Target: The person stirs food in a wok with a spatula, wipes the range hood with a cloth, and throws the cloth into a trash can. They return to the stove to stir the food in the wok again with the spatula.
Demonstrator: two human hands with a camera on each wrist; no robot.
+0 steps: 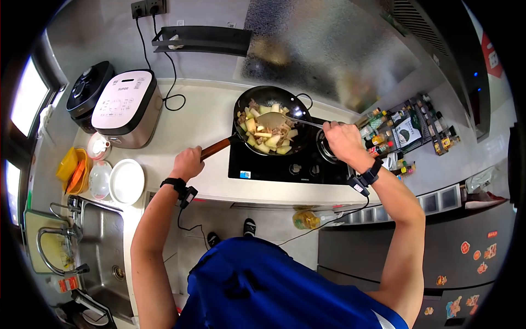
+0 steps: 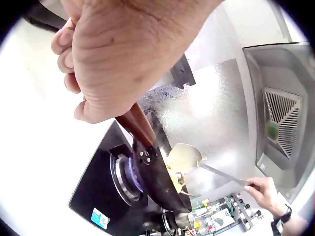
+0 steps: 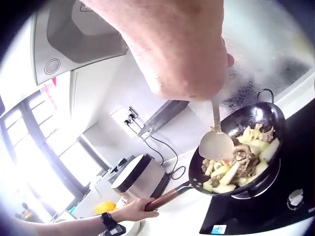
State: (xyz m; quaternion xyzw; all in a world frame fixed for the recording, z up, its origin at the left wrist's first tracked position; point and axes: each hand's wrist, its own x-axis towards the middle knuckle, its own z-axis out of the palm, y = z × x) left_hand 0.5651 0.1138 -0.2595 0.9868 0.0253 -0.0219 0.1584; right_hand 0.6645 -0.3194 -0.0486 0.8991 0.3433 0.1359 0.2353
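Note:
A black wok sits over a burner of the gas stove, and a blue flame shows under it in the left wrist view. My left hand grips its brown wooden handle. In the wok lie pale green vegetable chunks mixed with browned meat pieces. My right hand holds the long metal handle of a spatula, whose broad blade is over the food. In the right wrist view the spatula blade overlaps the wok's near rim, and my wrist hides the fingers on its handle.
A rice cooker and a black appliance stand left on the counter, near a white plate and yellow baskets. The sink is at lower left. Seasoning bottles crowd the right of the stove.

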